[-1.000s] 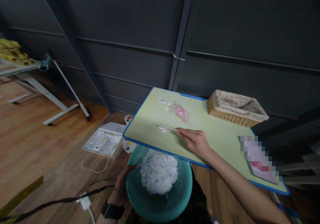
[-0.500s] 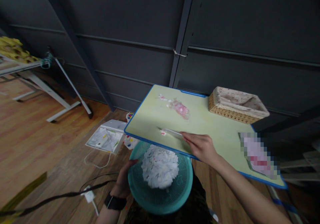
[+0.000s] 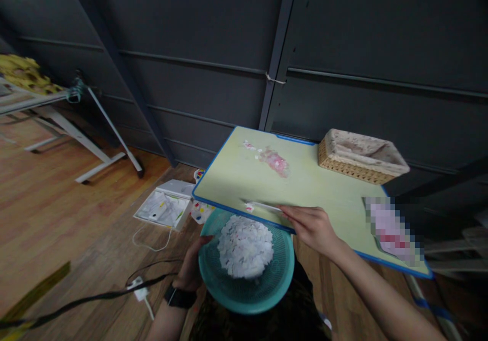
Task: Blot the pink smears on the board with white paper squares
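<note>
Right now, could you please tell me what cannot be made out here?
In the head view:
Left hand: most fingers, hidden by the teal basket.
Flat object: surface details, blurred by pixelation.
Yellow object: full extent, cut off by left edge.
White scrap: pink markings, too small to read.

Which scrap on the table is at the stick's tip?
The scrap nearest the front edge of the table, beside the stick in the right hand; the others lie farther back, on or near the pink stain.
</note>
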{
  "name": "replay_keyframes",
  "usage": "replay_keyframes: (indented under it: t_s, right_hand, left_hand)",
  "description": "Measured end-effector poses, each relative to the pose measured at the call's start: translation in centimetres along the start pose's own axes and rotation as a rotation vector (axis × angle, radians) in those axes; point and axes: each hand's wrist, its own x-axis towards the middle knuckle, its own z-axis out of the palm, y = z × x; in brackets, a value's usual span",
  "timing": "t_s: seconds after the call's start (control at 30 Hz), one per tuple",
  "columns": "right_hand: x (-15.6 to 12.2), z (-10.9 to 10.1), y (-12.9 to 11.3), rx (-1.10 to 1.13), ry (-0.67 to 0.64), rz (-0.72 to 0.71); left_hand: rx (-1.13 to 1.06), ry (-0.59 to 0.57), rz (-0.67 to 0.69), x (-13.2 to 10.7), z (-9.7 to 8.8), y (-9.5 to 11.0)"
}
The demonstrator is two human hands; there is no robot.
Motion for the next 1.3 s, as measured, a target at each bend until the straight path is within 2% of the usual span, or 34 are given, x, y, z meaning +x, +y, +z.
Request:
replay_keyframes:
  t_s: [0.2,0.4,0.63,0.77,0.87,1.03,1.13,1.2,1.3]
  right_hand:
    - [-0.3,-0.1,-0.4,-0.007,0.108,0.053]
    - [-0.8,-1.0,-0.8,-0.03,0.001,0.058]
    - [-0.3,-1.3,-0.4,-0.047,0.057,0.097]
    - [-0.1,-1.0,-0.5,0.009,0.005,0.09]
    - [-0.1,-1.2,-0.6,0.072,-0.012,0.138]
    - [-0.1,-1.4,-0.7,0.1,0.043,0.227]
    - [0.1,-1.2,-0.6,0.112,0.014,0.236]
    - [0.3,-0.8,-0.4,0.101,0.041,0.237]
    - [0.7,-0.2,0.0,0.077,0.056,0.206]
  left_hand:
    - [0.012,0.017,-0.041,0.0,0.0,0.0]
    - [0.005,0.033,-0.026,-0.1,0.0,0.0]
    - [0.021,0.049,-0.011,-0.1,0.0,0.0]
    - [0.016,0.011,-0.067,-0.1,0.1,0.0]
    - [0.01,0.031,-0.065,-0.2,0.1,0.0]
    - [0.041,0.028,-0.037,-0.1,-0.1,-0.1]
    - [0.046,0.037,0.007,-0.1,-0.1,-0.1]
    - [0.04,0.044,0.031,-0.1,-0.1,-0.1]
    - [0.035,0.024,-0.005,-0.2,-0.1,-0.1]
